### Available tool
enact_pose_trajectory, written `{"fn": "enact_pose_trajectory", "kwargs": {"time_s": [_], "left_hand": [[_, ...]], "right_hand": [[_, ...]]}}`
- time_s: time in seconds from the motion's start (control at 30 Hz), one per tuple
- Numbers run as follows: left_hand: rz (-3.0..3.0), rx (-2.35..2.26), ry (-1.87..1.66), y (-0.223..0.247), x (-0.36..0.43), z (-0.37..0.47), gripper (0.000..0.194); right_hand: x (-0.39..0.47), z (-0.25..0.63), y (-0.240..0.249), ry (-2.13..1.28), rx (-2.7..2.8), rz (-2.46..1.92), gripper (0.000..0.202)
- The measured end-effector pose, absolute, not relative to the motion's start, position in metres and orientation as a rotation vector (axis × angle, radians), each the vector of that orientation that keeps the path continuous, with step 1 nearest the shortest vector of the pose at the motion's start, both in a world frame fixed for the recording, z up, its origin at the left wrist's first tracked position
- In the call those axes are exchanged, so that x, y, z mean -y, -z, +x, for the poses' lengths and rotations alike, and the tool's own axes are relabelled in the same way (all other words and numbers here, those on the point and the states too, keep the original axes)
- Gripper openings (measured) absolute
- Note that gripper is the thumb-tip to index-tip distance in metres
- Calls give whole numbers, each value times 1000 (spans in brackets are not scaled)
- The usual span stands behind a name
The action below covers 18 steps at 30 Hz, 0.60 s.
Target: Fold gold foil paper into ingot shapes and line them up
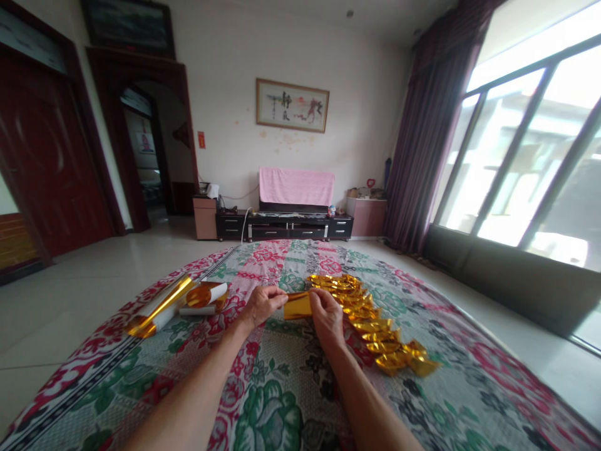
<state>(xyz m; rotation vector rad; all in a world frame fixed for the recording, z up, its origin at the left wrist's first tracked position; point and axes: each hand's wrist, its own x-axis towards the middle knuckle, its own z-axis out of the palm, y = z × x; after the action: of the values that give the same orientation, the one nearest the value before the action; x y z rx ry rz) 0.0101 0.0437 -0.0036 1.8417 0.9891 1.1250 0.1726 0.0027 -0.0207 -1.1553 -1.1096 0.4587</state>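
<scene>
Two hands pinch one gold sheet (297, 307) in the head view, held level above the patterned cloth (268, 410): the left hand (261, 305) at its left edge, the right hand (329, 315) at its right. Folded gold pieces (381, 336) lie just beyond the right hand; gold rolls (162, 305) lie left of the left hand.

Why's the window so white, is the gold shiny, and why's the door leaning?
Head view: the window is washed out, likely because outdoors is much brighter; head view: yes, the gold pieces show bright glints; head view: the red door leans, probably from lens distortion.
</scene>
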Motion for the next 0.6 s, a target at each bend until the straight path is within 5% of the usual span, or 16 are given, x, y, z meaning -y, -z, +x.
{"fn": "enact_pose_trajectory", "kwargs": {"time_s": [0.6], "left_hand": [[2461,-1511,-922,11,-41,21,17]], "right_hand": [[14,161,5,82,1621,-1859,24]]}}
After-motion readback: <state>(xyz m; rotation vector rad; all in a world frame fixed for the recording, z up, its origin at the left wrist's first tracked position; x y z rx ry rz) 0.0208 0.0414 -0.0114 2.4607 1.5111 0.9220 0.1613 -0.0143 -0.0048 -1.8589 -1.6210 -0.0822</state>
